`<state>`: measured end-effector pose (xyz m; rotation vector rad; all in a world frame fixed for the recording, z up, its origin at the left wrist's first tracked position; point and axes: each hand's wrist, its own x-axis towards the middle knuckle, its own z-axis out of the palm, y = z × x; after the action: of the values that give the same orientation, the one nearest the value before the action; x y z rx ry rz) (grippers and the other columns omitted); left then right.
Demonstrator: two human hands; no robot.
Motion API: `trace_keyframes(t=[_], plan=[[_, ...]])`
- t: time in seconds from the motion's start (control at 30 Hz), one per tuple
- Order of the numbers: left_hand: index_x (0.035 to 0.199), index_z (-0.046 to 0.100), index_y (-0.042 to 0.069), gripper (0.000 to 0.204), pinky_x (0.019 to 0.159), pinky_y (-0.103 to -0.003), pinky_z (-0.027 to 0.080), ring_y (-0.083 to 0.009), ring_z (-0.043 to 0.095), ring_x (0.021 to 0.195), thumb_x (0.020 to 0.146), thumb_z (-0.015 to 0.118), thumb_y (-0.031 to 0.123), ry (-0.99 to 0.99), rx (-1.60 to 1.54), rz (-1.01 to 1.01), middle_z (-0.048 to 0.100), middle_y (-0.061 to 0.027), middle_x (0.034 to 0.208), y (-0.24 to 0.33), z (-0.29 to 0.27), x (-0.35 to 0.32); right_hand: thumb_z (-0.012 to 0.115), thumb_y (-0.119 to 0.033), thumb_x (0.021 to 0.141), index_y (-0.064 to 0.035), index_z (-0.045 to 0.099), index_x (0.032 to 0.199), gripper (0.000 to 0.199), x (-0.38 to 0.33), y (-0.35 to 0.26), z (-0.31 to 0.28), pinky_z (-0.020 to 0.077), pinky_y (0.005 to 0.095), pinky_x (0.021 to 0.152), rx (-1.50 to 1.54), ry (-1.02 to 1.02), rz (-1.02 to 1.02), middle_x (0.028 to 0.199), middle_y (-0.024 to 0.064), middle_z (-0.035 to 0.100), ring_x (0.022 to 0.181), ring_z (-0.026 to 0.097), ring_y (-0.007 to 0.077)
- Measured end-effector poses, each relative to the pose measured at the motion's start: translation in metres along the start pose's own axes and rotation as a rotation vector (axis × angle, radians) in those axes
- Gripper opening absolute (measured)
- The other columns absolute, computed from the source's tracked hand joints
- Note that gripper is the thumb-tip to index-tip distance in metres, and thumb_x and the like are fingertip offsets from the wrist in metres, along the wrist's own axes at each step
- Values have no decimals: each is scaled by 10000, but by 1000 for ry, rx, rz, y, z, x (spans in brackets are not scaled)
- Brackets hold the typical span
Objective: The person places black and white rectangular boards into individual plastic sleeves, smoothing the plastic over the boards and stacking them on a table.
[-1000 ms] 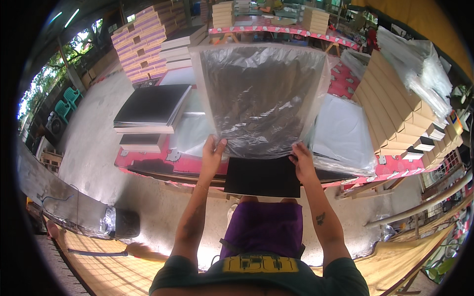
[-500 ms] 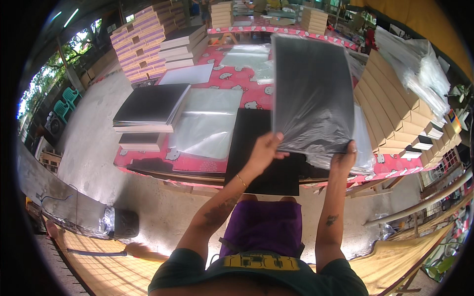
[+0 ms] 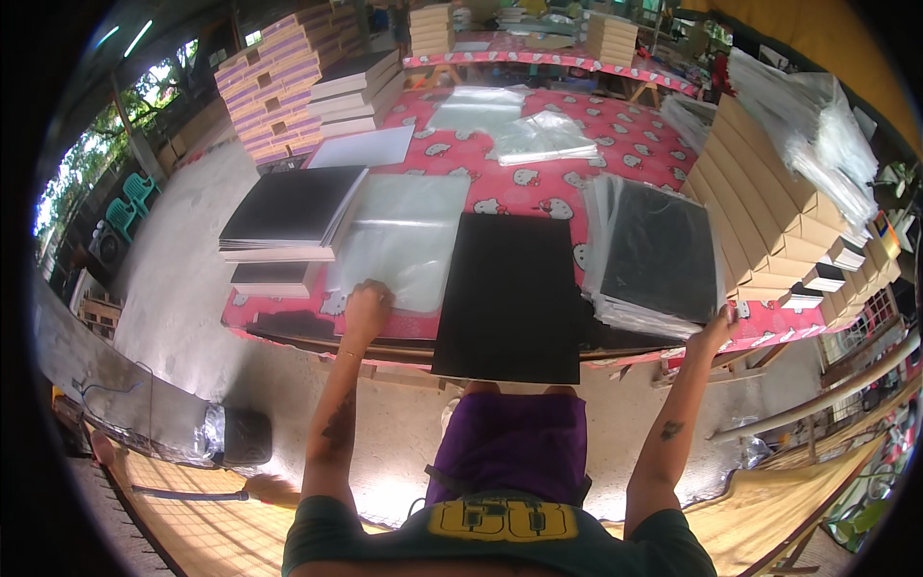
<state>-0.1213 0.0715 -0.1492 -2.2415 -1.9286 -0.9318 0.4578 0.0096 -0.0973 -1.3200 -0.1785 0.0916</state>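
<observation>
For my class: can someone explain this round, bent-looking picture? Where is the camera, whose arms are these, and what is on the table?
The camera sits on a person's head and looks down, so the arms rising from the lower edge are their own. Its wide lens bends straight edges. The left hand rests on a pile of clear plastic bags. The right hand touches the near corner of a stack of bagged black boards. Between them a bare black board lies on the table, jutting over its near edge. Further left lies a stack of black boards, and tan boxes are stacked at the right.
</observation>
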Motion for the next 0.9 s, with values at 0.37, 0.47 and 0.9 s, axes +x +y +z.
trace_keyframes(t=[0.37, 0.47, 0.9], plan=[[912, 603, 1, 105, 619, -278, 478, -152, 599, 682, 904, 564, 99, -51, -776, 217, 622, -84, 772, 177, -12, -4, 640, -216, 888, -46, 503, 1293, 461, -232, -12, -4, 513, 325, 840, 152, -1651, 386, 1121, 116, 589, 993, 589, 179], [962, 621, -3, 144, 648, -288, 491, -185, 615, 759, 898, 588, 122, -169, -875, 171, 625, -94, 848, 217, -29, -20, 604, -177, 914, -42, 572, 1184, 304, -266, 13, 10, 489, 327, 886, 381, -1427, 650, 1063, 83, 617, 981, 591, 155], [902, 539, -15, 99, 567, -389, 438, -369, 567, 645, 914, 526, 82, 265, -586, -140, 573, -197, 725, 173, -8, -30, 540, -269, 946, -95, 531, 1161, 276, -240, 6, -15, 476, 429, 925, 752, -1244, 850, 1047, 62, 619, 957, 616, 236]])
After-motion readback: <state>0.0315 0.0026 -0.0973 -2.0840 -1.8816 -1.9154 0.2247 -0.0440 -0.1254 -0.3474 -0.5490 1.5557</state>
